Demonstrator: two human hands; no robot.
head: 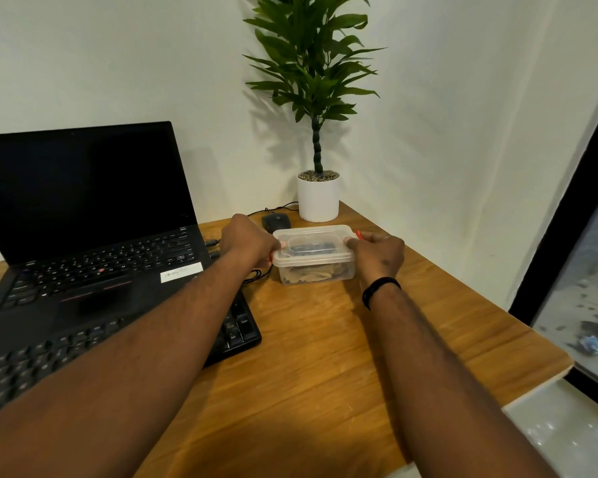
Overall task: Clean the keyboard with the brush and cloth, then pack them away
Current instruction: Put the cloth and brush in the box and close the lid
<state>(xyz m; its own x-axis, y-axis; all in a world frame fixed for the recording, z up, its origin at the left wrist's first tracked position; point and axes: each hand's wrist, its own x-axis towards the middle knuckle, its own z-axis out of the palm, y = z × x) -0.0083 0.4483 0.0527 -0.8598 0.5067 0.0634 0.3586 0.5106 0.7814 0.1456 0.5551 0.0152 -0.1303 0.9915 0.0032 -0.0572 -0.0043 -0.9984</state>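
Both hands grip a clear lidded box [313, 255] on the desk [325, 339]: the left hand [247, 241] curls its fingers round the left end, the right hand [377, 255] round the right end. Through the plastic a tan cloth [309, 274] shows, and a dark shape, perhaps the brush [311, 248]. The laptop [83, 219] sticker's print is unreadable. The forearm covers much of the black keyboard [235, 332].
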